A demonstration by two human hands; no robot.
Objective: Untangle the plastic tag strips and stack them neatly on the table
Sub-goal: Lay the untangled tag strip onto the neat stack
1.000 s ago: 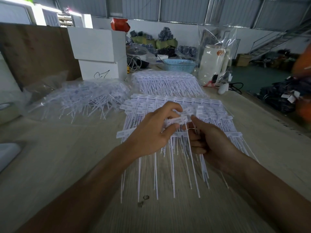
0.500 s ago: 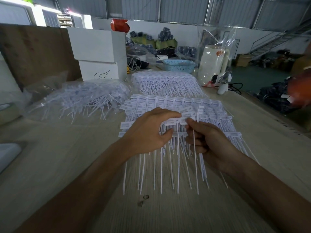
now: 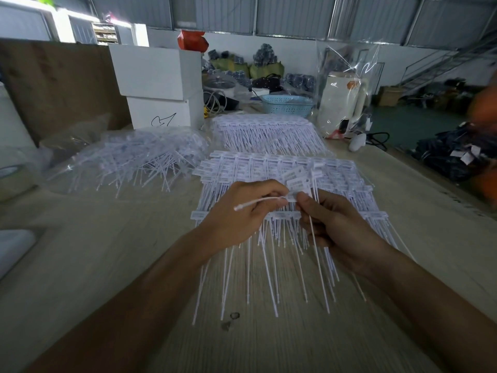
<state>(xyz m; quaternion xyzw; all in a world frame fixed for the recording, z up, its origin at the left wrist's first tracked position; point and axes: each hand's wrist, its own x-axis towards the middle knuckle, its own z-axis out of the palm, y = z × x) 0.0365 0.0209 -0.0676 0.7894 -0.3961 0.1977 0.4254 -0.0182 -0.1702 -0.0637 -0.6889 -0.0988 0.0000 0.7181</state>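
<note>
Loose strips point(image 3: 129, 160) lie left of two stacks point(image 3: 271, 168) on table point(image 3: 80, 265).

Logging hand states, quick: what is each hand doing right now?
Left hand: fingers curled, pinching a white tag strip that sticks out to the left.
Right hand: fingers curled, pinching tag strips by their label ends.

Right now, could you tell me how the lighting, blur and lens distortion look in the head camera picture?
Head view: dim and bluish over the table; the window at top left is blown out; wide-angle bending curves the walls and edges; an orange shape at the right edge is blurred; the left hand, right hand and tag strips look fairly sharp.
</note>
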